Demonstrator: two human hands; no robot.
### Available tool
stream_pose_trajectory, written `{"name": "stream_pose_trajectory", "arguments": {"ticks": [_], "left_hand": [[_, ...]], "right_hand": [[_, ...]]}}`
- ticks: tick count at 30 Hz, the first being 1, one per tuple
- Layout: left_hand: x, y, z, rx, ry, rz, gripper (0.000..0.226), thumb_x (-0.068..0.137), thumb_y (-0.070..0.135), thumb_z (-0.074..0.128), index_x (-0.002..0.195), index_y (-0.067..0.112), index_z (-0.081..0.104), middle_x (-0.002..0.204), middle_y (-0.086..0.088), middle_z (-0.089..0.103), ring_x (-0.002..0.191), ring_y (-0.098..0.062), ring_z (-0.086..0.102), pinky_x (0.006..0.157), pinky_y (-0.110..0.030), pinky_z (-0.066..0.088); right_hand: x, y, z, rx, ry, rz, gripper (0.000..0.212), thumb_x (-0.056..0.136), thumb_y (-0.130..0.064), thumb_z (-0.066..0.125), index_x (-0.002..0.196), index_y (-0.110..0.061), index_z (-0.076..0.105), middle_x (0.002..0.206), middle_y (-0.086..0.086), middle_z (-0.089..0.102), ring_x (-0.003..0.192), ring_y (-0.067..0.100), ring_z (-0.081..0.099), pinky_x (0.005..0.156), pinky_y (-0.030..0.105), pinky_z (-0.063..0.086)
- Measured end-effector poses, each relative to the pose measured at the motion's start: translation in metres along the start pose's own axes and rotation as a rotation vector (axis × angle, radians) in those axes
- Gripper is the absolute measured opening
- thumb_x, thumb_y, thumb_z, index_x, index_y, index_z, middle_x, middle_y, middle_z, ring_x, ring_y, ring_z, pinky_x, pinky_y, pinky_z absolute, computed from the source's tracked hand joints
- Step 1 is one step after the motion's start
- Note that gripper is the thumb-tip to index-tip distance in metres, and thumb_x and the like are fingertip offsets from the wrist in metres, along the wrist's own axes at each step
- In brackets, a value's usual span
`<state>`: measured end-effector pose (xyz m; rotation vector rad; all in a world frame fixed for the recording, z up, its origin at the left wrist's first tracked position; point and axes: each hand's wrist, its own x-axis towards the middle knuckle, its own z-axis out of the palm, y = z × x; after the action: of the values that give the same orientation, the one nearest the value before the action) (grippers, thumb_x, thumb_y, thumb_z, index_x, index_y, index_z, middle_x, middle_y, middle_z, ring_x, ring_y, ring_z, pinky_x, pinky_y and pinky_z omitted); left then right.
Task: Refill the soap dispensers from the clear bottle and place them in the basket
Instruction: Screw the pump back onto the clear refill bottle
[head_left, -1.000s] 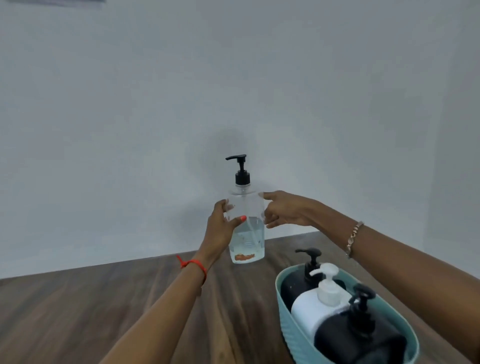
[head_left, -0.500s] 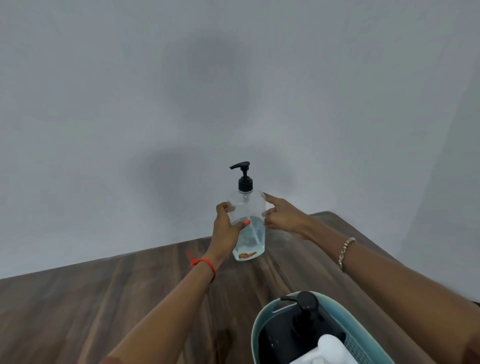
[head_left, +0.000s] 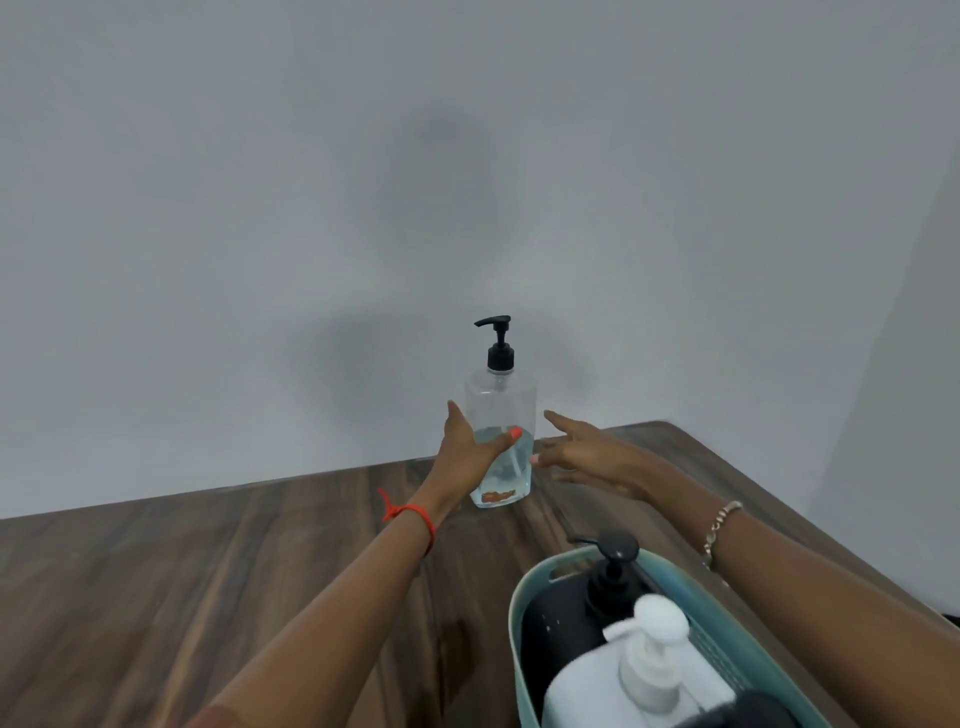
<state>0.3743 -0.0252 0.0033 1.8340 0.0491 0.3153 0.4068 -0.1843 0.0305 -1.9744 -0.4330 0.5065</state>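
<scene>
The clear bottle (head_left: 501, 410) with a black pump stands upright on the wooden table (head_left: 208, 571) near the wall, about a third full. My left hand (head_left: 467, 452) holds its left side, thumb across the front. My right hand (head_left: 587, 452) hovers just right of the bottle with fingers spread, holding nothing. The teal basket (head_left: 519, 613) at lower right holds a black dispenser (head_left: 613, 566), a white dispenser (head_left: 649, 660) and part of another dark one (head_left: 753, 712) at the frame's bottom edge.
A plain grey wall runs along the table's far edge, right behind the bottle. The table's rounded right corner (head_left: 675, 431) lies beyond my right hand.
The bottle went from held above the table to standing on it. My right hand let go and opened its fingers. The view tilted, so the basket shows more.
</scene>
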Motion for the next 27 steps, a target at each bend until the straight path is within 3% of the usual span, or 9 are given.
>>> {"name": "stream_pose_trajectory", "arguments": {"ticks": [3, 6, 8, 11, 14, 18, 22, 25, 27], "left_hand": [[-0.042, 0.013, -0.002, -0.056, -0.001, 0.0, 0.054, 0.087, 0.028, 0.062, 0.129, 0.015, 0.032, 0.122, 0.005, 0.047, 0.117, -0.016, 0.051, 0.096, -0.028, 0.044], [-0.092, 0.025, -0.001, -0.074, -0.016, 0.016, 0.059, 0.094, 0.024, 0.05, 0.142, 0.004, 0.023, 0.131, -0.002, 0.041, 0.115, -0.01, 0.04, 0.079, -0.01, 0.032], [-0.122, 0.028, 0.0, -0.095, -0.014, -0.005, 0.059, 0.096, 0.025, 0.047, 0.142, 0.0, 0.022, 0.139, -0.007, 0.039, 0.122, -0.014, 0.038, 0.073, -0.006, 0.029], [-0.17, 0.034, -0.001, -0.088, 0.022, -0.056, 0.06, 0.094, 0.035, 0.048, 0.14, 0.003, 0.028, 0.141, -0.008, 0.042, 0.13, -0.019, 0.038, 0.092, -0.015, 0.032], [-0.227, 0.04, 0.003, -0.141, 0.015, -0.076, 0.051, 0.094, 0.043, 0.045, 0.132, 0.01, 0.045, 0.128, -0.001, 0.05, 0.13, -0.025, 0.043, 0.091, -0.023, 0.038], [-0.275, 0.044, 0.014, -0.157, 0.003, -0.158, 0.075, 0.084, 0.064, 0.046, 0.139, 0.013, 0.04, 0.15, -0.002, 0.032, 0.131, -0.018, 0.037, 0.095, -0.033, 0.031], [-0.312, 0.053, 0.033, -0.244, -0.019, -0.156, 0.045, 0.097, 0.041, 0.037, 0.127, 0.011, 0.053, 0.132, 0.003, 0.052, 0.105, -0.01, 0.052, 0.082, -0.026, 0.039], [-0.327, 0.057, 0.052, -0.279, -0.037, -0.177, 0.045, 0.099, 0.034, 0.036, 0.133, 0.007, 0.047, 0.134, -0.002, 0.051, 0.113, -0.016, 0.052, 0.088, -0.026, 0.042], [-0.332, 0.059, 0.061, -0.306, -0.026, -0.168, 0.036, 0.1, 0.027, 0.035, 0.127, 0.008, 0.05, 0.121, -0.005, 0.057, 0.097, -0.014, 0.057, 0.076, -0.024, 0.047]], "right_hand": [[-0.029, 0.013, -0.005, 0.078, 0.014, 0.028, 0.07, 0.086, -0.019, 0.063, 0.145, -0.011, 0.025, 0.144, 0.012, 0.041, 0.13, 0.026, 0.042, 0.109, 0.038, 0.035], [-0.067, 0.028, -0.006, 0.002, 0.02, -0.002, 0.04, 0.087, -0.03, 0.061, 0.123, -0.014, 0.055, 0.129, 0.013, 0.058, 0.122, 0.03, 0.051, 0.107, 0.039, 0.039], [-0.1, 0.035, -0.002, -0.011, 0.066, -0.073, 0.027, 0.092, -0.026, 0.053, 0.112, -0.01, 0.063, 0.114, 0.006, 0.066, 0.108, 0.022, 0.058, 0.091, 0.024, 0.049], [-0.154, 0.042, 0.004, 0.121, 0.133, -0.124, 0.029, 0.094, -0.021, 0.05, 0.107, 0.001, 0.064, 0.1, 0.009, 0.066, 0.092, 0.022, 0.059, 0.074, 0.024, 0.051], [-0.201, 0.058, 0.015, 0.235, 0.133, -0.068, 0.02, 0.091, -0.017, 0.053, 0.09, -0.006, 0.069, 0.091, 0.013, 0.069, 0.075, 0.022, 0.064, 0.066, 0.031, 0.05], [-0.242, 0.075, 0.038, 0.454, 0.25, 0.021, 0.023, 0.093, -0.018, 0.051, 0.104, -0.001, 0.061, 0.099, 0.017, 0.068, 0.079, 0.024, 0.064, 0.065, 0.032, 0.051], [-0.276, 0.08, 0.063, 0.563, 0.386, 0.041, 0.028, 0.099, -0.026, 0.038, 0.082, -0.011, 0.055, 0.074, 0.007, 0.057, 0.061, 0.017, 0.054, 0.05, 0.028, 0.042], [-0.279, 0.079, 0.071, 0.508, 0.48, 0.073, 0.027, 0.099, -0.026, 0.037, 0.098, -0.006, 0.055, 0.077, 0.01, 0.057, 0.063, 0.022, 0.052, 0.054, 0.029, 0.04], [-0.274, 0.078, 0.076, 0.393, 0.571, 0.081, 0.023, 0.098, -0.018, 0.034, 0.106, -0.006, 0.051, 0.09, 0.014, 0.06, 0.07, 0.025, 0.056, 0.062, 0.038, 0.047]]}}
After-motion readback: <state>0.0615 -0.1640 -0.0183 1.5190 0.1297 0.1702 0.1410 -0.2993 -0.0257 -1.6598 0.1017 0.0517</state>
